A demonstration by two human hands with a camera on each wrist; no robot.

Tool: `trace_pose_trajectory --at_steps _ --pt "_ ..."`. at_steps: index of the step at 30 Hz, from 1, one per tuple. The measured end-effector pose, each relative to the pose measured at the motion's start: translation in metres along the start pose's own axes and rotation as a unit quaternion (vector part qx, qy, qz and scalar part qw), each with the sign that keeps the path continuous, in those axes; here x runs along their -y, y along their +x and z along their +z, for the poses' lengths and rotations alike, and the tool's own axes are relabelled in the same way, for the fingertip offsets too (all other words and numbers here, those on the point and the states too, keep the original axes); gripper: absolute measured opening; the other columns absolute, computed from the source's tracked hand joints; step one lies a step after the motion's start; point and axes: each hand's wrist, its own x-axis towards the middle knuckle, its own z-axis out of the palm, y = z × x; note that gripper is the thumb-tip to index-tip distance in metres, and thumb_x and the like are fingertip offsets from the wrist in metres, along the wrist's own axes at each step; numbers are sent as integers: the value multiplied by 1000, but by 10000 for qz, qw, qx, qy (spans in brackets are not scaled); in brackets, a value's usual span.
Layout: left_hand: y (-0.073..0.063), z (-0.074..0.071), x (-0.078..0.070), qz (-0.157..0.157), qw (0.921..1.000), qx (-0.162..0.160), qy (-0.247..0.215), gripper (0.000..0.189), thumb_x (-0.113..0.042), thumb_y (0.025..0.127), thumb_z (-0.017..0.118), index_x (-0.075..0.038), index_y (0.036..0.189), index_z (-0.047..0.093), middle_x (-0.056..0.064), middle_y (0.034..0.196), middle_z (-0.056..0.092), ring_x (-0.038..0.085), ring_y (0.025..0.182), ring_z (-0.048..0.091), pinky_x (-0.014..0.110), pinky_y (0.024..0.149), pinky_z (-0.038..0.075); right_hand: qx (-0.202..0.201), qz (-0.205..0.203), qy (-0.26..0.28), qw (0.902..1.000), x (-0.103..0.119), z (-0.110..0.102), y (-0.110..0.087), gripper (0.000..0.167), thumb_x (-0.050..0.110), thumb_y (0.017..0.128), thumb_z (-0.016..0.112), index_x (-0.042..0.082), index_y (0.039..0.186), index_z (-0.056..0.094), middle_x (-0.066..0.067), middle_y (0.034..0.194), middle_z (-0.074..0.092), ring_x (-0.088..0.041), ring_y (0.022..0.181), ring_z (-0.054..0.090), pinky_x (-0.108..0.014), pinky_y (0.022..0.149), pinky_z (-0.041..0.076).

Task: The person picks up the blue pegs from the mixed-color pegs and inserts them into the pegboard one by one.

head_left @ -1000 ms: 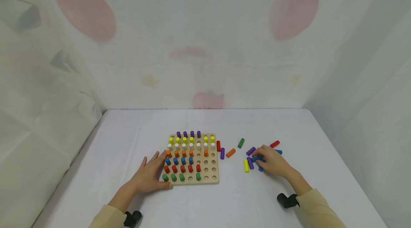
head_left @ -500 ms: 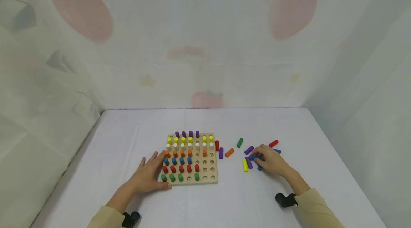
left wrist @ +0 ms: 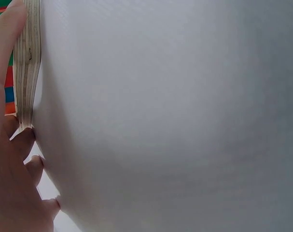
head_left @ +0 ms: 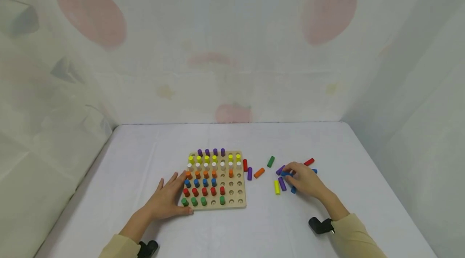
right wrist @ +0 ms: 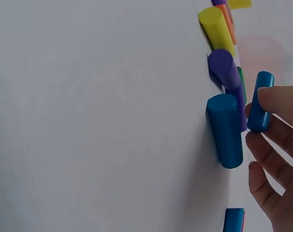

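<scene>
A wooden pegboard stands on the table, with rows of green, red, blue, orange, white, yellow and purple pegs in its holes. Against its left side and front left corner rests my left hand, fingers spread and thumb along the front edge. The left wrist view shows the thumb lying over the layered wooden edge. Over the loose pegs to the right, my right hand pinches a blue peg between thumb and fingers, lifted off the table. Below it lie another blue peg and a purple peg.
Between board and right hand lie a red peg, a purple peg, an orange peg and a green peg. A yellow peg is nearer the front. Behind the right hand is another red peg.
My right hand has raised the blue peg slightly and shifted it a little to the left and away from me. The left hand keeps its place at the board.
</scene>
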Motion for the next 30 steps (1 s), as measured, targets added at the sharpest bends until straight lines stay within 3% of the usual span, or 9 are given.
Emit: trace_pose_trajectory --at_steps 7,11,30 --pt "0 1 0 -37 10000 26 -78 121 -75 55 67 -13 148 21 9 150 29 38 139 18 68 104 4 -383 -308 208 9986 10 -1 5 26 8 82 68 13 107 62 6 97 65 -8 82 56 -27 69 53" --pt "0 1 0 -68 9999 43 -92 121 -75 55 67 -13 148 21 9 150 28 38 139 17 68 105 3 -538 -293 322 9976 14 2 8 30 9 82 68 14 111 61 6 93 64 -6 79 55 -24 68 53" --pt "1 2 2 -2 9999 -29 -144 121 -73 54 69 -11 147 23 10 150 29 37 139 18 68 105 3 -199 -330 860 9955 46 19 33 29 12 84 67 15 111 59 6 94 65 -4 78 58 -18 71 52"
